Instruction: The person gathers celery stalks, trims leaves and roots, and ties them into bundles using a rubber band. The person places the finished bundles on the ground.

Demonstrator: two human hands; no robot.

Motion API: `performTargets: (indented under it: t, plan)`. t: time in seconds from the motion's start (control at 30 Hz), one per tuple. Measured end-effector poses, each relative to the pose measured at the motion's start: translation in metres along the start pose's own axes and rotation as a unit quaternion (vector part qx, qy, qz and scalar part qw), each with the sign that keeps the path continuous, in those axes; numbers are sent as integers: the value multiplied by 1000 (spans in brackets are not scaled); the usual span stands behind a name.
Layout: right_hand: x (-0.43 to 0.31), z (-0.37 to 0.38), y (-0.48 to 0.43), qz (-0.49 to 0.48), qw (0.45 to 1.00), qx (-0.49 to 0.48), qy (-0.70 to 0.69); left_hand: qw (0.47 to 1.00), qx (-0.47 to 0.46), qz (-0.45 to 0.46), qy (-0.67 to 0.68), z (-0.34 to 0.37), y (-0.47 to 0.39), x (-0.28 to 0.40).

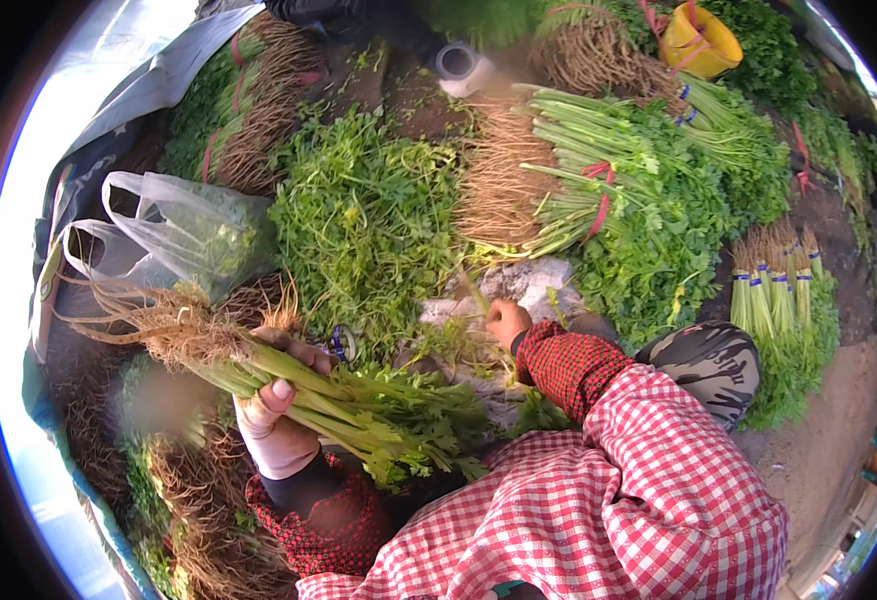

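Note:
My left hand is closed round the stalks of a bunch of celery, its pale roots pointing left and its leaves spreading right over my lap. My right hand has curled fingers, with a thin green stalk sticking out from them, over a whitish sheet on the ground. Beyond the hands lies a heap of loose celery leaves and stems. A roll of blue-and-white tape lies close to the bunch's upper side.
Large celery bundles with red ties lie beyond my right hand. Several smaller bunches with blue bands are at the right. Clear plastic bags with greens sit at the left, near more rooted bundles. A yellow bucket stands far right.

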State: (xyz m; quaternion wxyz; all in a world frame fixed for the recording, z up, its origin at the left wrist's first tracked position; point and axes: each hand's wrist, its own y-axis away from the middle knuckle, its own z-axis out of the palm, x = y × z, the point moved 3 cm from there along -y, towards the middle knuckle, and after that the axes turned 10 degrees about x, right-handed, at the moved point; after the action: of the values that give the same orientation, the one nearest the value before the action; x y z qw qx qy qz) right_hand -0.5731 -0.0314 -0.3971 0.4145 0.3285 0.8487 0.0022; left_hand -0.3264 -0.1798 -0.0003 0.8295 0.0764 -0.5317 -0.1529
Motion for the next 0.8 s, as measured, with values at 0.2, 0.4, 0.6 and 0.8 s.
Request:
performTargets:
  t: [0.2, 0.4, 0.6, 0.8]
  plan:
    - [-79, -147, -102, -139, 972, 120, -144, 999, -31, 21, 8, 6, 4, 1]
    - [-214, -353, -123, -286, 940, 141, 122, 999, -12, 18, -38, 16, 9, -6]
    - [-314, -316, -19, -382, 923, 11, -44, 985, -113, 107, -68, 52, -5, -32]
    - [-316, -208, 43, -150, 914, -164, -340, 983, -172, -42, -45, 70, 9, -57]
